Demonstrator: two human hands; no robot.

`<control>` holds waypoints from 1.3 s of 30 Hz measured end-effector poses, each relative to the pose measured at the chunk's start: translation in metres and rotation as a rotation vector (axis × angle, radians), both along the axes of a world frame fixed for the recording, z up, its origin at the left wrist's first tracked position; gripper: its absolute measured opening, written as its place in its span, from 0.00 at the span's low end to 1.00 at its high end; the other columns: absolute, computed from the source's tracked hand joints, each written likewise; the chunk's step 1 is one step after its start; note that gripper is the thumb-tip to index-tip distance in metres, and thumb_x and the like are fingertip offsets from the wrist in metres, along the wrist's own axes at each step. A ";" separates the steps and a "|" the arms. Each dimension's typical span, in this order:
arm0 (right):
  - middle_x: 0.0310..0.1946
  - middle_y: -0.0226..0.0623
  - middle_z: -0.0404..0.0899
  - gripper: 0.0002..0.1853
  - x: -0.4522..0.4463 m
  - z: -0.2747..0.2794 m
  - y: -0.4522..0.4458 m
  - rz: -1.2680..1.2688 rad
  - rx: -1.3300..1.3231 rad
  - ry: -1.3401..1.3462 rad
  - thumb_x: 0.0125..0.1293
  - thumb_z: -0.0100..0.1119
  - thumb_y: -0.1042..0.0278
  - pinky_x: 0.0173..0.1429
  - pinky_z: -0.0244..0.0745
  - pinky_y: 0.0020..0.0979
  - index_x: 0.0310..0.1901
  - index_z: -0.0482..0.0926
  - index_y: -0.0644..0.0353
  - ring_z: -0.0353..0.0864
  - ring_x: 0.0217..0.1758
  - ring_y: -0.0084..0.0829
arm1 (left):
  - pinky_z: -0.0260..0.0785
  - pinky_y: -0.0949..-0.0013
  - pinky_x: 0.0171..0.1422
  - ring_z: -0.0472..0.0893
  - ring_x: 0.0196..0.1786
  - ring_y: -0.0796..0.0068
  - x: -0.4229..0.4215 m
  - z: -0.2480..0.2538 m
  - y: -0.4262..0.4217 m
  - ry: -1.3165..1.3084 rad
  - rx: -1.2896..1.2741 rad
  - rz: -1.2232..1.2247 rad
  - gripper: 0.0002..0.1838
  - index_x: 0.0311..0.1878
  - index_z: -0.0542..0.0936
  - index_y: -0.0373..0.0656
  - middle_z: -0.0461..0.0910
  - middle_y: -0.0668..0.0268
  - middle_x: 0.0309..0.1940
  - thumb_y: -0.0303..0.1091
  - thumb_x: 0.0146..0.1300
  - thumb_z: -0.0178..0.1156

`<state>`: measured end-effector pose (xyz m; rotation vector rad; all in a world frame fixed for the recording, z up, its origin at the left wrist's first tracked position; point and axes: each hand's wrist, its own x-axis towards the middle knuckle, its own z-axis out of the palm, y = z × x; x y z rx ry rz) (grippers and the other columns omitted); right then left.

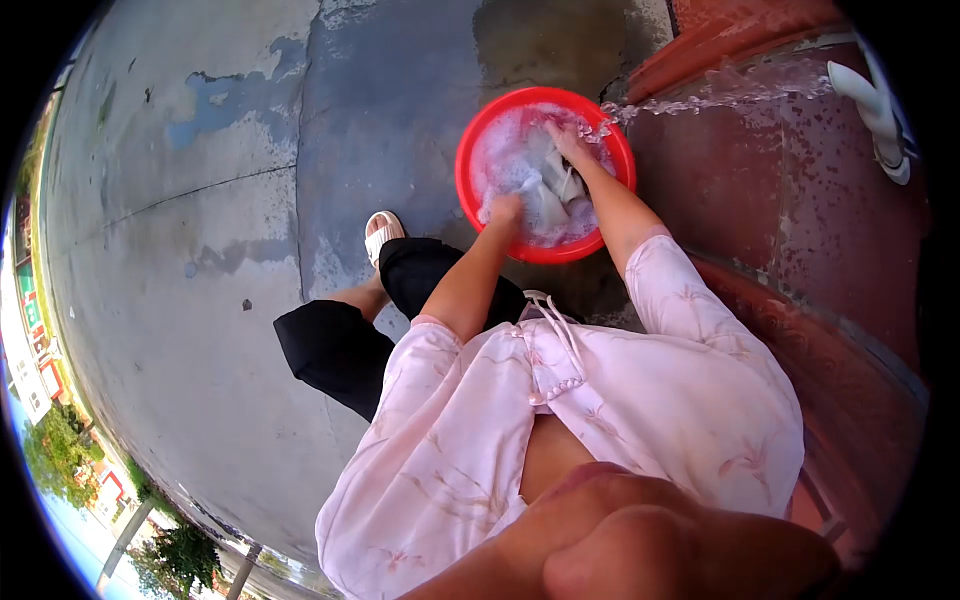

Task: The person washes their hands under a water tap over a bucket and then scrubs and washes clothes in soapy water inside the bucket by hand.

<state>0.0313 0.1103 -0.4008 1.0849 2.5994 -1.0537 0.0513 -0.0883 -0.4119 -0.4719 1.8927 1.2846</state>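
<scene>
A red round basin [466, 190] stands on the wet floor, holding foamy water and a pale cloth [548, 190]. Inside it, at the lower left, my left hand [506, 208] is at the cloth's edge, its fingers hidden by foam and cloth. My right hand [570, 142] reaches in at the upper right with its fingers spread at the cloth, partly under the suds. A stream of water [700, 98] runs from a white pipe [862, 100] at the right and lands at the basin's upper right rim.
Grey concrete floor [200, 260] with a crack stretches to the left. A reddish raised ledge [730, 40] and red floor [800, 190] lie at the right. My foot in a light sandal [382, 232] is left of the basin. Trees and buildings show far left.
</scene>
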 end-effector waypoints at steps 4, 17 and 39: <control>0.47 0.52 0.81 0.30 0.029 0.007 0.003 -0.112 0.063 0.068 0.66 0.42 0.39 0.58 0.70 0.48 0.49 0.81 0.58 0.78 0.54 0.54 | 0.72 0.55 0.52 0.81 0.49 0.46 0.013 0.050 -0.007 0.203 -0.125 -0.011 0.18 0.48 0.79 0.34 0.81 0.42 0.43 0.30 0.53 0.56; 0.63 0.52 0.62 0.30 0.079 0.125 -0.079 0.149 0.411 0.150 0.56 0.62 0.42 0.62 0.61 0.53 0.60 0.72 0.40 0.64 0.64 0.54 | 0.67 0.45 0.42 0.75 0.39 0.32 0.044 0.134 -0.005 0.730 0.185 -0.422 0.08 0.37 0.67 0.33 0.74 0.36 0.29 0.21 0.53 0.48; 0.62 0.48 0.71 0.32 0.017 -0.045 -0.002 0.134 0.003 -0.225 0.55 0.60 0.45 0.67 0.64 0.46 0.61 0.72 0.49 0.69 0.66 0.49 | 0.75 0.62 0.48 0.84 0.43 0.62 -0.136 0.344 0.037 1.153 0.179 -0.810 0.22 0.54 0.78 0.37 0.83 0.50 0.42 0.47 0.68 0.57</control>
